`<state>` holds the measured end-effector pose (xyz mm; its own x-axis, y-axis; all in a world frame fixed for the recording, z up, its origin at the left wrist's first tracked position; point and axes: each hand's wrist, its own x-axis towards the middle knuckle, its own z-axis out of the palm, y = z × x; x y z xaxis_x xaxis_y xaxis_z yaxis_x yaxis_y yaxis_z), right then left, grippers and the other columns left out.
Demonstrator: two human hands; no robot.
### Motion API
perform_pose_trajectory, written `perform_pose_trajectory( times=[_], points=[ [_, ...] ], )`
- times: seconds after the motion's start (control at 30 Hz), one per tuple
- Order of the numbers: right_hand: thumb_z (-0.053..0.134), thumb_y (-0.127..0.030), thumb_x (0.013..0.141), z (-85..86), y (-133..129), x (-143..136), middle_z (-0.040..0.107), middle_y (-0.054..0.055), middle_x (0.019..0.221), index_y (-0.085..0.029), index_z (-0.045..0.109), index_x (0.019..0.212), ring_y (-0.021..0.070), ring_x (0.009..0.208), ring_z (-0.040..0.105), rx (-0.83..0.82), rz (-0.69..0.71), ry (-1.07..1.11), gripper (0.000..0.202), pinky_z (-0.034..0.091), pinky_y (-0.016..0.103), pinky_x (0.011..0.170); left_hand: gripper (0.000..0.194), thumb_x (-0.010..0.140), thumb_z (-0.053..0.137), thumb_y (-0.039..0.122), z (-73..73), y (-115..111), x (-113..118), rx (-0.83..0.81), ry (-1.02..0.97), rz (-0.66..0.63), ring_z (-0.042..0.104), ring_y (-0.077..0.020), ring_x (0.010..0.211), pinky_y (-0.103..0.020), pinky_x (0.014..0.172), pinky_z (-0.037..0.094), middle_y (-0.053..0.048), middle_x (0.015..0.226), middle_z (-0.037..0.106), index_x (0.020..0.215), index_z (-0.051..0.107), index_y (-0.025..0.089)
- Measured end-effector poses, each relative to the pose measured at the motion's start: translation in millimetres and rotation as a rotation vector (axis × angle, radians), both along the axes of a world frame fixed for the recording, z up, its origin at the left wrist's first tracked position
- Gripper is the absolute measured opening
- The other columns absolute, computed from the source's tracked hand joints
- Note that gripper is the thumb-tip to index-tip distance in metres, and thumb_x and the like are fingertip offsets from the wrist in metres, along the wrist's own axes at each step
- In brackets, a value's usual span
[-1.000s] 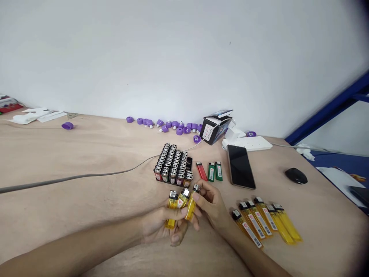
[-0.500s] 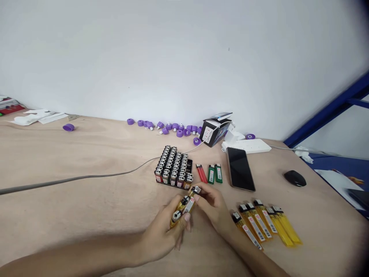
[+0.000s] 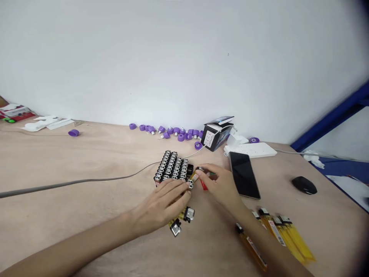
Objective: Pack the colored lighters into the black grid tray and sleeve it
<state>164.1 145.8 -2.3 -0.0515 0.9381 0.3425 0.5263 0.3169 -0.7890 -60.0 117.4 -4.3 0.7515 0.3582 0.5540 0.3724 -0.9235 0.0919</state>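
My right grip (image 3: 220, 186) pinches a yellow lighter (image 3: 194, 177) by the right side of the filled black tray (image 3: 190, 168); my left grip (image 3: 161, 206) is curled around two more lighters (image 3: 189, 214), fingers over the tray's near edge. Loose yellow lighters (image 3: 291, 235) lie toward the bench's (image 3: 86, 154) near right corner, purple caps (image 3: 180, 137) along its far edge

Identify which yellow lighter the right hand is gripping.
The slanting lighter at the black rack's right edge, pinched by the right hand; two yellow lighters poke out below the left hand, and more lie on the table.
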Motion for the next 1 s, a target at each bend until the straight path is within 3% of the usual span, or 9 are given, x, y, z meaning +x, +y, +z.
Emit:
perform_pose_trajectory(
  times=[0.13,0.43,0.73,1.0],
  points=[
    [0.062,-0.026,0.085,-6.3,1.6,-6.2,0.077,0.007,0.085,-0.019,0.076,0.091,0.0225,0.071,0.069,-0.019,0.064,-0.085,0.016,0.051,0.034,0.067,0.041,0.100,0.038,0.008,-5.9,6.6,2.3,-0.014,0.111,0.049,0.040,-0.0283,0.139,-0.049,0.113,0.036,-0.018,0.145,0.049,0.139,0.047,0.017],
    [0.058,-0.018,0.091,-1.5,-3.2,-5.8,0.076,0.010,0.097,-0.017,0.072,0.104,0.0244,0.087,0.069,0.053,0.126,-0.276,0.019,0.050,0.034,0.078,0.045,0.097,0.045,0.006,-18.6,6.1,1.6,0.035,0.125,0.046,0.031,-0.0308,0.144,-0.052,0.116,0.025,-0.017,0.148,0.046,0.142,0.043,0.014],
    [0.052,-0.016,0.095,-2.6,-6.7,-8.0,0.073,0.011,0.100,-0.016,0.069,0.110,0.0253,0.090,0.068,0.101,0.164,-0.368,0.023,0.052,0.036,0.079,0.035,0.098,0.044,0.007,-17.8,6.1,3.3,0.204,0.166,0.075,0.035,-0.0331,0.141,-0.053,0.113,0.032,-0.019,0.144,0.050,0.132,0.052,0.007],
    [0.038,-0.008,0.095,-2.4,-10.2,-4.3,0.066,0.019,0.120,-0.009,0.057,0.131,0.0277,0.112,0.062,0.074,0.371,-0.465,0.041,0.051,0.044,0.098,0.033,0.097,0.041,0.006,-15.5,4.6,5.4,0.271,0.144,0.086,0.040,-0.0338,0.137,-0.053,0.110,0.037,-0.020,0.137,0.057,0.126,0.056,0.004]
  ],
)
